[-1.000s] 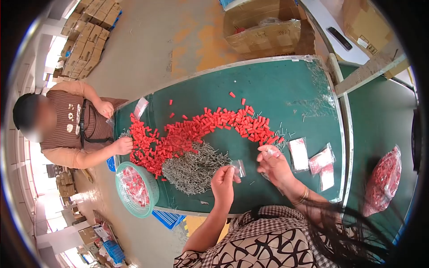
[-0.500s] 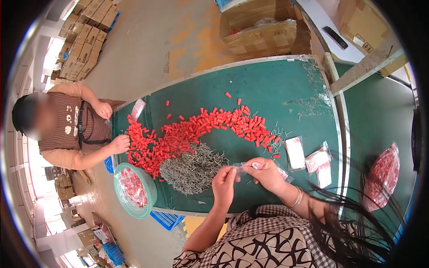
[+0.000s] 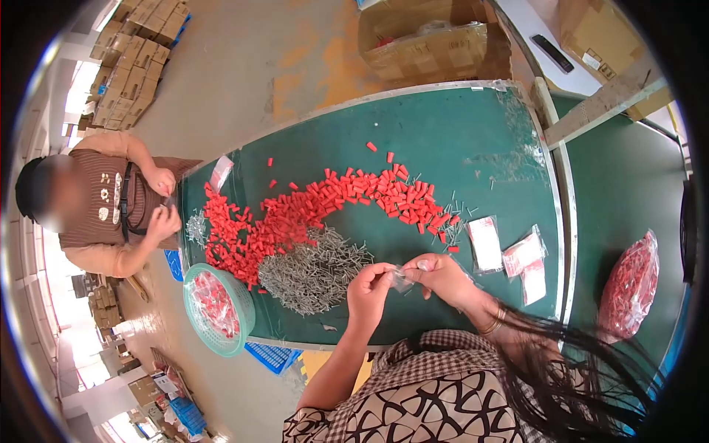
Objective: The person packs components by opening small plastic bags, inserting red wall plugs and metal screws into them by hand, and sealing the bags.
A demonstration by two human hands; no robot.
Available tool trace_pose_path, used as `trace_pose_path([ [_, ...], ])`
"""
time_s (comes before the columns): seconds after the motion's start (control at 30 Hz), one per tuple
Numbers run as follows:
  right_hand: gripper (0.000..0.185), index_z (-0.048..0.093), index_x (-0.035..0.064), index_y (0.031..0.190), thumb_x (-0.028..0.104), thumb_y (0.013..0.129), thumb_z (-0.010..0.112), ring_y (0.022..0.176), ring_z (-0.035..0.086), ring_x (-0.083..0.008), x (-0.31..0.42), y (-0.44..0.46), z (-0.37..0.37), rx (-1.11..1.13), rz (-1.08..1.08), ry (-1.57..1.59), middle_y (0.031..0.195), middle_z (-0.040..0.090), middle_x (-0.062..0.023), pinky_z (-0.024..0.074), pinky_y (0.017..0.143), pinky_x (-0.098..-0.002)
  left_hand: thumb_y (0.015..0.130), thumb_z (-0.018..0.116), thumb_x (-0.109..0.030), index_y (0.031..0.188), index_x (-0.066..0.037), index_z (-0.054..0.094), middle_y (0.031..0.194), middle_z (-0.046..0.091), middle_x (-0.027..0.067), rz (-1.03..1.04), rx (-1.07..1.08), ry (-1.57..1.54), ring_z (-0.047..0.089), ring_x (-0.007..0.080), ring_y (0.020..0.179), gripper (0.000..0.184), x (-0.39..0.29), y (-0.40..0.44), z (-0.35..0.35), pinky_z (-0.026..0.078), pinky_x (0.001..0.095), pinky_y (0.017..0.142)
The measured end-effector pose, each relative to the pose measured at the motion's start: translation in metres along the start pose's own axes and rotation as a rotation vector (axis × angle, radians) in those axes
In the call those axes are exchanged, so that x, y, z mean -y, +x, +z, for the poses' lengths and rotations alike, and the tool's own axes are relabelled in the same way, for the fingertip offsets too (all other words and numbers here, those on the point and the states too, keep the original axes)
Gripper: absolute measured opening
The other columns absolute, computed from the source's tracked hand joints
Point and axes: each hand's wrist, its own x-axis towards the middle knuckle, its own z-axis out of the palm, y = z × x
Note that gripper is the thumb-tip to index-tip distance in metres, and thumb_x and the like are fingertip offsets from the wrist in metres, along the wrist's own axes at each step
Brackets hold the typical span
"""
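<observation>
Between my two hands is a small clear plastic bag (image 3: 401, 280). My left hand (image 3: 366, 294) pinches its left side between thumb and fingers. On its other side, the fingers of my right hand (image 3: 447, 283) are closed on it too. A heap of grey screws (image 3: 314, 277) lies just left of my left hand. Beyond it, a long band of small red tapered plastic pieces (image 3: 325, 201) curves across the green table (image 3: 443, 133). Filled clear packets (image 3: 484, 245) lie to the right of my hands.
At the table's left end stands a co-worker (image 3: 111, 199), hands together near the edge. A mint-green basket (image 3: 247, 314) holds bagged red pieces. A large bag of red pieces (image 3: 629, 288) lies at right. Beyond the far edge is an open cardboard box (image 3: 428, 63).
The bag has opened out more between my fingers, with my hands still close together. The co-worker's lower hand has left the red pieces and come to the other hand.
</observation>
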Motion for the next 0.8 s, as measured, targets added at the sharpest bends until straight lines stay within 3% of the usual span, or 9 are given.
trace_pose_path([
  [0.17, 0.015, 0.068, -0.0003, 0.091, 0.013, 0.087, 0.071, 0.063, 0.057, -0.0072, -0.011, 0.006, -0.006, 0.004, 0.019, -0.054, 0.081, 0.066, -0.0011, 0.0464, 0.05, -0.0221, 0.091, 0.055, 0.005, 0.116, 0.001, 0.059, 0.094, 0.065, 0.0022, 0.055, 0.116, 0.135, 0.06, 0.0074, 0.082, 0.026, -0.006, 0.007, -0.007, 0.048, 0.0219, 0.076],
  [0.23, 0.015, 0.067, 0.0004, 0.089, 0.014, 0.086, 0.073, 0.063, 0.058, -0.0074, -0.011, 0.006, -0.006, -0.019, -0.005, -0.092, 0.08, 0.066, -0.001, 0.0469, 0.05, -0.0225, 0.09, 0.058, 0.003, 0.118, 0.0, 0.058, 0.093, 0.064, 0.0022, 0.087, 0.076, 0.022, 0.059, 0.0071, 0.081, 0.027, -0.007, 0.009, -0.005, 0.048, 0.0219, 0.077],
  [0.33, 0.016, 0.066, 0.0019, 0.084, 0.015, 0.083, 0.076, 0.064, 0.057, -0.0071, -0.007, 0.001, 0.0, -0.073, -0.1, -0.102, 0.078, 0.065, -0.0026, 0.0464, 0.051, -0.0232, 0.09, 0.062, -0.001, 0.116, 0.0, 0.06, 0.092, 0.065, 0.0018, 0.01, 0.069, -0.096, 0.06, 0.0066, 0.081, 0.026, -0.014, 0.007, 0.003, 0.048, 0.0216, 0.076],
  [0.43, 0.02, 0.063, 0.0031, 0.077, 0.016, 0.081, 0.078, 0.059, 0.055, -0.0067, -0.012, 0.005, 0.0, -0.186, -0.369, -0.497, 0.069, 0.061, -0.0024, 0.045, 0.05, -0.0239, 0.09, 0.064, -0.005, 0.11, 0.0, 0.064, 0.089, 0.065, 0.0012, -0.114, 0.103, 0.01, 0.06, 0.0066, 0.079, 0.02, -0.009, 0.008, 0.0, 0.049, 0.0213, 0.074],
  [0.5, 0.024, 0.06, 0.0035, 0.073, 0.016, 0.081, 0.078, 0.055, 0.053, -0.0066, -0.016, 0.007, 0.0, -0.19, -0.323, -0.413, 0.063, 0.058, -0.0015, 0.0437, 0.049, -0.0241, 0.09, 0.065, -0.009, 0.102, 0.002, 0.067, 0.086, 0.067, 0.0008, -0.134, 0.066, 0.146, 0.061, 0.0067, 0.076, 0.015, -0.009, 0.007, 0.0, 0.05, 0.0213, 0.071],
  [0.8, 0.03, 0.053, 0.005, 0.065, 0.013, 0.081, 0.077, 0.051, 0.049, -0.0042, -0.019, 0.01, 0.006, -0.216, -0.321, -0.19, 0.056, 0.053, 0.0025, 0.0392, 0.046, -0.0225, 0.089, 0.066, -0.005, 0.101, 0.002, 0.066, 0.084, 0.066, 0.0004, -0.095, 0.094, -0.062, 0.061, 0.0064, 0.074, 0.014, 0.003, 0.009, -0.001, 0.051, 0.0208, 0.069],
])
